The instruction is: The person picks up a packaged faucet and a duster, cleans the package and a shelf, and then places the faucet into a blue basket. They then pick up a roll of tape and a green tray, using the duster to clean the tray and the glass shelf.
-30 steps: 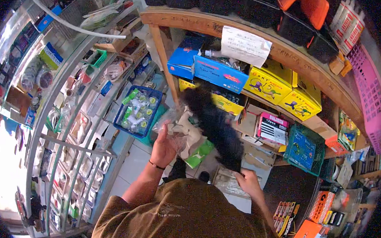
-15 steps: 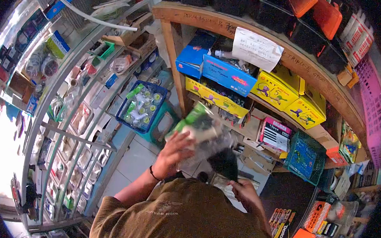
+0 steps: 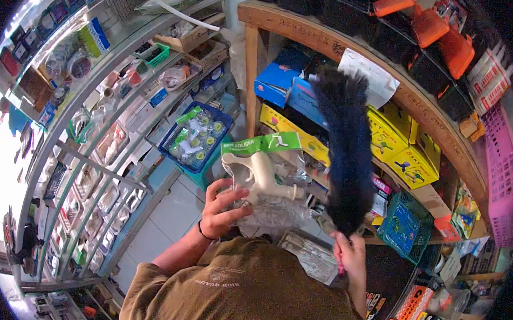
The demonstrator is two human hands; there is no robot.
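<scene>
My left hand [image 3: 220,208] grips a clear plastic packet [image 3: 264,172] with a green header card and a cream plastic tap inside, held up in front of the shelves. My right hand [image 3: 350,254] holds the handle of a black feather duster [image 3: 344,160], whose bushy head stands upright and reaches the blue boxes [image 3: 286,82] on the wooden shelf. The duster is just to the right of the packet, close to it.
A wooden shelf [image 3: 313,30] carries blue and yellow boxes [image 3: 397,143], a paper note [image 3: 369,76] and black and orange cases above. A blue basket [image 3: 195,137] of small fittings sits lower left. Glass display counters [image 3: 89,166] curve along the left. A green basket [image 3: 405,221] stands right.
The duster has swung from low by my right hand up to an upright stance against the shelf. My left hand has turned the packet so its green header faces up.
</scene>
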